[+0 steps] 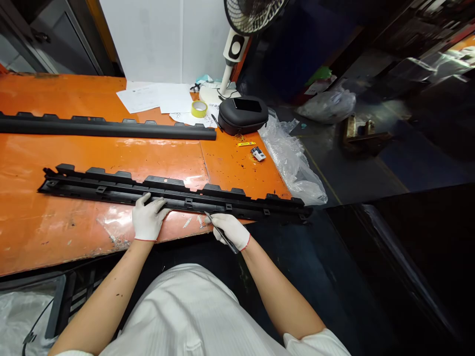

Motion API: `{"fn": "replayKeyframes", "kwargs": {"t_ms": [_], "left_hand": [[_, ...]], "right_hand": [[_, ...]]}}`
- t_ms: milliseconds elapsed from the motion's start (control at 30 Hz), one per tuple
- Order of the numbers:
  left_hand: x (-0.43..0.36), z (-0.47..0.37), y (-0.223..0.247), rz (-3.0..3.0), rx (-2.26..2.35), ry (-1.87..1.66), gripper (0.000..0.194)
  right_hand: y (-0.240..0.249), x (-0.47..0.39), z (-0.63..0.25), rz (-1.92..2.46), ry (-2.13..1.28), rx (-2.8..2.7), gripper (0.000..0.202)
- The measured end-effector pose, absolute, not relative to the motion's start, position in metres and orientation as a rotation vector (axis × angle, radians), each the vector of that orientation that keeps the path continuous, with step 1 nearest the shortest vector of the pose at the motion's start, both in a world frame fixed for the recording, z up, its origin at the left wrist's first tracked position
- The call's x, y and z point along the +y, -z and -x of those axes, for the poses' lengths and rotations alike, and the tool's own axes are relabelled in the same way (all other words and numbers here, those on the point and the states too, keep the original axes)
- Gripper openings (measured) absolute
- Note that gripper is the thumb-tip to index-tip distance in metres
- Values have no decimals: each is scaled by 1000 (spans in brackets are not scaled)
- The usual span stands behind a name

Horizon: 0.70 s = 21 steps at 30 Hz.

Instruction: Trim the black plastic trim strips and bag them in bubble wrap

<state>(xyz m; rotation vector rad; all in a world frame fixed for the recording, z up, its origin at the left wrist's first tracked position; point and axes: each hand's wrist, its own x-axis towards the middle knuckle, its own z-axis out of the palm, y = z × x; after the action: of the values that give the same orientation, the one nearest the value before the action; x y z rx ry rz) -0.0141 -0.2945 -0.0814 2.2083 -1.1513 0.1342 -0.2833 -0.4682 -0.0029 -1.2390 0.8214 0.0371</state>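
Observation:
A long black plastic trim strip (pixel 170 195) lies along the near edge of the orange table, its channel side with clips and tabs showing. My left hand (pixel 149 217), in a white glove, grips the strip's near edge left of its middle, fingertips reaching into the channel. In my right hand (pixel 232 231), also gloved, is a slim dark craft knife (pixel 225 237). Its pointed tip is close to the strip's near edge; whether it touches cannot be made out. Small pale scraps (pixel 187 222) lie on the table between my hands.
Farther back on the orange table (pixel 92 152) lies a second black strip (pixel 111 129). Beyond are papers (pixel 143 99), yellow tape (pixel 199 109), a fan (pixel 233 47) and a black case (pixel 241 118) with a phone on it. Plastic wrap (pixel 293 163) hangs over the right edge.

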Motion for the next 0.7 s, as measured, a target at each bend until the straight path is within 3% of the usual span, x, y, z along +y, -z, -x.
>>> {"fn": "replayKeyframes", "kwargs": {"t_ms": [467, 700], "left_hand": [[-307, 42, 83, -2231, -1208, -149, 22], [-308, 44, 87, -2226, -1221, -190, 22]], "right_hand": [[8, -451, 248, 1280, 5, 984, 19], [6, -450, 238, 1281, -39, 1063, 18]]}}
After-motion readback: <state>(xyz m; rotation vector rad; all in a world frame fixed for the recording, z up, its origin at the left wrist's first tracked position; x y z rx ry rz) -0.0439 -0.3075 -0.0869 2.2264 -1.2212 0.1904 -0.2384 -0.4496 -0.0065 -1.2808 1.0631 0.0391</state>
